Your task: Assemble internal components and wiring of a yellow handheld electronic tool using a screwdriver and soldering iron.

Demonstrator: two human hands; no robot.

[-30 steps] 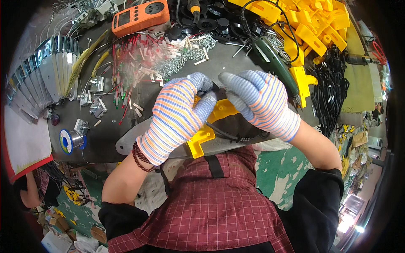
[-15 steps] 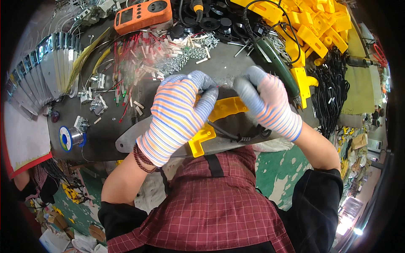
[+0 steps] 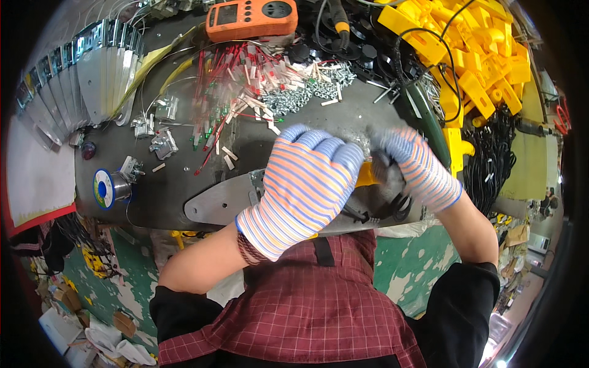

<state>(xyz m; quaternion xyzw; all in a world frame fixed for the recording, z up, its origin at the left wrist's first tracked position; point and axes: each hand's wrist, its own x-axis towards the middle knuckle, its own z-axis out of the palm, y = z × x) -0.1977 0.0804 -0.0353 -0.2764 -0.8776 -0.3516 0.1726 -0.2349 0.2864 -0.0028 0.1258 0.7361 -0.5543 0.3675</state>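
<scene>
My left hand [image 3: 313, 184], in a striped glove with blue-grey fingers, lies curled over a yellow plastic handle shell [image 3: 366, 175] and hides most of it. From under that hand a flat grey metal blade [image 3: 215, 199] with holes points left along the bench's near edge. My right hand [image 3: 417, 162], gloved alike, is just right of the shell's far end. Its fingers are smeared by motion, so whether they hold anything is unclear. Below it a black cord [image 3: 402, 207] lies looped near the bench edge.
Beyond my hands are loose nuts [image 3: 285, 98], red-wired parts [image 3: 245, 67] and an orange meter [image 3: 251, 19]. A green electric screwdriver [image 3: 423, 113] and yellow shells [image 3: 472, 55] lie right. On the left stand metal blades [image 3: 92, 80] and a solder spool [image 3: 110, 187].
The left hand has moved right and turned palm down over the yellow shell, covering more of it. My right hand has shifted right and lower. The whole view has shifted slightly.
</scene>
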